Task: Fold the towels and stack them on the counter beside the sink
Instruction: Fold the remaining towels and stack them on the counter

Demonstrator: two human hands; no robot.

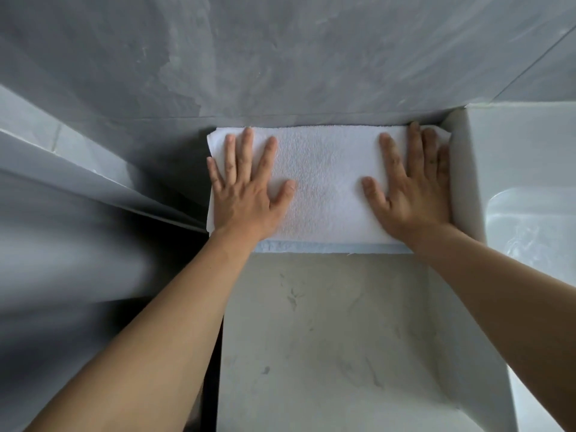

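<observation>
Pressing flat on the white towel [324,182], both hands lie palm-down with fingers straight and spread — neither hand curls round or pinches anything.

The left hand [246,188] covers the towel's left part. Its fingertips point toward the wall [280,57], and its thumb extends toward the towel's middle. The little finger lies at the towel's left edge.

The right hand [411,188] covers the towel's right part. Its fingertips reach the towel's far right corner, just beside the sink [514,182]. Its thumb points inward, toward the left hand. A bare strip of towel separates the two hands.

The white towel is folded into a rectangle. It lies at the back of the counter [327,338], its far edge touching the wall and its right edge against the raised sink wall. Its left edge reaches the counter's left edge.

A blue towel [327,247] lies under the white one. Only a thin strip shows — along the near edge, between the two wrists. How it is folded cannot be told.

The counter surface is pale with grey veining. The wall is grey and mottled. The sink is white, and part of its basin shows at the right.
</observation>
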